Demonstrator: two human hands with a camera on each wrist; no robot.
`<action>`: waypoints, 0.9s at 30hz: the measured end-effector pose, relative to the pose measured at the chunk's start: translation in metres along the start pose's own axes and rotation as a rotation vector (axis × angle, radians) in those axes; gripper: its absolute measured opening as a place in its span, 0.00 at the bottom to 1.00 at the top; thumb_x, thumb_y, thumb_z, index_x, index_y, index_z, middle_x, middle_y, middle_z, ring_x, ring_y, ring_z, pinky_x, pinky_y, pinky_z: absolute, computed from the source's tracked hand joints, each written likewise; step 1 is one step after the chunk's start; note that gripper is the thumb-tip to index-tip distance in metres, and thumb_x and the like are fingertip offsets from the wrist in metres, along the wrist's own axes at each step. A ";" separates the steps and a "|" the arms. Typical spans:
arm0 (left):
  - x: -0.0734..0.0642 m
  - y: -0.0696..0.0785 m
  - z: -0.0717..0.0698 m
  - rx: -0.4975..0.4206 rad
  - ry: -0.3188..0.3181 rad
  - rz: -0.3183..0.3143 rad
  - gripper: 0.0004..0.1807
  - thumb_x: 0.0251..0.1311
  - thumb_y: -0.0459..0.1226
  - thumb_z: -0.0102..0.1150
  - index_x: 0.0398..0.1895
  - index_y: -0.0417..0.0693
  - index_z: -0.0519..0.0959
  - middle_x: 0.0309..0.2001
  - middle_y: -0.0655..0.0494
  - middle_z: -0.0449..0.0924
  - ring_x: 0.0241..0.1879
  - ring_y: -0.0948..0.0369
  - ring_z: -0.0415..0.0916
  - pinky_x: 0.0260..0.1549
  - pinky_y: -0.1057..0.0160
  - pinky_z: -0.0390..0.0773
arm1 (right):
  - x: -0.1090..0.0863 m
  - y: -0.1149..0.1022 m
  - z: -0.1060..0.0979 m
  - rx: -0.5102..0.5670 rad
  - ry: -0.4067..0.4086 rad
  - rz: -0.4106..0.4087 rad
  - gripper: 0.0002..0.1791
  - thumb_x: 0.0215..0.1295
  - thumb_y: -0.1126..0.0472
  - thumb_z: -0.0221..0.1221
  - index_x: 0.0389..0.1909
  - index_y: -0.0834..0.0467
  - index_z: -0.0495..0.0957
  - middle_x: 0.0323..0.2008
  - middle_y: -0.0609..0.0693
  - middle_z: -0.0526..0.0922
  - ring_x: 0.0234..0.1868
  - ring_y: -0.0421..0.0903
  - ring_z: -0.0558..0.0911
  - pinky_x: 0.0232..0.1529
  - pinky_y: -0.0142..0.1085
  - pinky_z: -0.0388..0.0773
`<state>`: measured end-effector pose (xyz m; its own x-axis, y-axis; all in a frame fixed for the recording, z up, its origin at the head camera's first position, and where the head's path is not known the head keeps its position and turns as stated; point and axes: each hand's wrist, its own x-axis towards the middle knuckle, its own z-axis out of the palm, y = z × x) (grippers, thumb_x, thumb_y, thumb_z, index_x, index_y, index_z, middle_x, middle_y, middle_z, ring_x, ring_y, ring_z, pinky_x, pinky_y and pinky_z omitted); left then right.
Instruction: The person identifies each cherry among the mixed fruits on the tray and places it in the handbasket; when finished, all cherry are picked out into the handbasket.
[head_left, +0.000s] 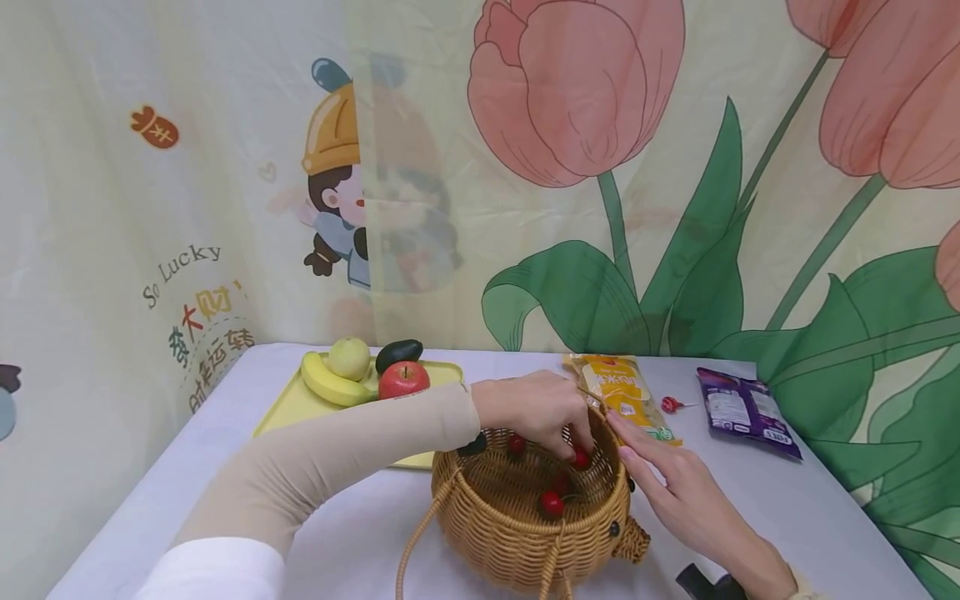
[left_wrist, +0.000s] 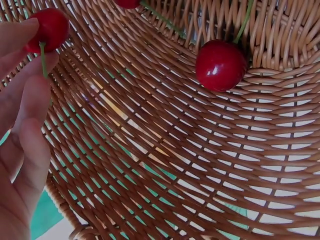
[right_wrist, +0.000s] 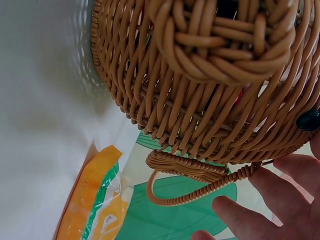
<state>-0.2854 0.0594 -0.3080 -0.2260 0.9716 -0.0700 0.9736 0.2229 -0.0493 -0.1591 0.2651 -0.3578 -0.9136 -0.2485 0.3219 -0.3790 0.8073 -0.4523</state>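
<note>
While the left hand [head_left: 536,412] pinches a glossy, deep-red cherry [left_wrist: 54,27] inside the woven basket [head_left: 510,550], the right hand [head_left: 678,479], its fingers fairly straight, rests against the basket's right side. From that round, smooth fruit hangs a thin green stem [left_wrist: 43,61]. A second cherry [head_left: 551,503], equally shiny, lies nearer the front; a third cherry [head_left: 516,444] appears to lie farther back, though shadow blurs it. Behind the basket, a yellow bag [head_left: 618,387] lies on the tabletop [head_left: 337,537].
</note>
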 end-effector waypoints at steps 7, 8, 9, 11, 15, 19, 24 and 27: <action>0.001 -0.001 0.000 -0.047 0.007 -0.007 0.14 0.62 0.49 0.70 0.51 0.67 0.89 0.46 0.73 0.89 0.42 0.73 0.81 0.43 0.73 0.78 | 0.000 0.000 0.001 0.008 -0.004 0.007 0.27 0.81 0.51 0.49 0.76 0.52 0.66 0.73 0.54 0.72 0.70 0.60 0.74 0.61 0.60 0.75; 0.001 -0.002 0.000 -0.047 0.011 -0.009 0.14 0.62 0.49 0.69 0.51 0.67 0.89 0.46 0.73 0.89 0.42 0.73 0.82 0.42 0.73 0.78 | 0.000 0.000 0.001 0.011 -0.006 0.007 0.27 0.81 0.51 0.49 0.76 0.52 0.66 0.73 0.54 0.72 0.70 0.60 0.75 0.61 0.60 0.76; 0.001 -0.002 -0.001 -0.044 0.017 -0.005 0.14 0.62 0.50 0.70 0.51 0.67 0.89 0.46 0.73 0.89 0.43 0.74 0.82 0.42 0.73 0.79 | 0.000 0.000 0.001 0.011 -0.009 0.011 0.27 0.81 0.51 0.49 0.76 0.52 0.66 0.73 0.54 0.72 0.70 0.61 0.75 0.60 0.60 0.76; 0.001 -0.003 -0.004 -0.043 0.028 -0.001 0.15 0.62 0.50 0.70 0.52 0.66 0.88 0.46 0.72 0.89 0.44 0.73 0.83 0.42 0.74 0.79 | 0.000 0.001 0.001 0.009 -0.015 0.017 0.27 0.81 0.51 0.49 0.76 0.52 0.66 0.73 0.55 0.72 0.70 0.61 0.75 0.60 0.61 0.76; -0.001 -0.005 -0.014 -0.065 0.059 0.020 0.17 0.62 0.50 0.70 0.54 0.65 0.88 0.46 0.71 0.90 0.44 0.74 0.83 0.42 0.76 0.78 | 0.000 0.001 0.001 0.014 -0.018 0.025 0.27 0.81 0.51 0.49 0.76 0.52 0.66 0.73 0.55 0.72 0.70 0.62 0.75 0.60 0.62 0.76; -0.008 -0.008 -0.026 -0.123 0.096 0.033 0.18 0.63 0.49 0.70 0.55 0.62 0.87 0.47 0.69 0.90 0.41 0.73 0.82 0.40 0.79 0.76 | 0.000 0.001 0.000 0.023 -0.027 0.032 0.27 0.81 0.50 0.49 0.77 0.52 0.65 0.73 0.55 0.71 0.70 0.63 0.75 0.59 0.64 0.76; -0.021 -0.011 -0.038 -0.176 0.133 0.032 0.17 0.64 0.49 0.69 0.56 0.61 0.87 0.46 0.67 0.90 0.35 0.71 0.79 0.33 0.77 0.74 | 0.000 0.000 0.000 0.021 -0.037 0.039 0.28 0.81 0.50 0.49 0.77 0.51 0.65 0.73 0.56 0.71 0.70 0.64 0.75 0.59 0.65 0.76; -0.030 -0.011 -0.044 -0.173 0.156 0.019 0.18 0.63 0.49 0.70 0.55 0.61 0.87 0.47 0.66 0.90 0.34 0.70 0.77 0.31 0.75 0.73 | 0.000 0.000 -0.001 0.020 -0.033 0.037 0.27 0.81 0.50 0.49 0.77 0.51 0.65 0.73 0.56 0.71 0.70 0.64 0.75 0.59 0.65 0.75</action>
<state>-0.2875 0.0309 -0.2616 -0.2131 0.9732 0.0862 0.9717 0.2019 0.1226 -0.1593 0.2656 -0.3575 -0.9313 -0.2367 0.2768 -0.3474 0.8053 -0.4804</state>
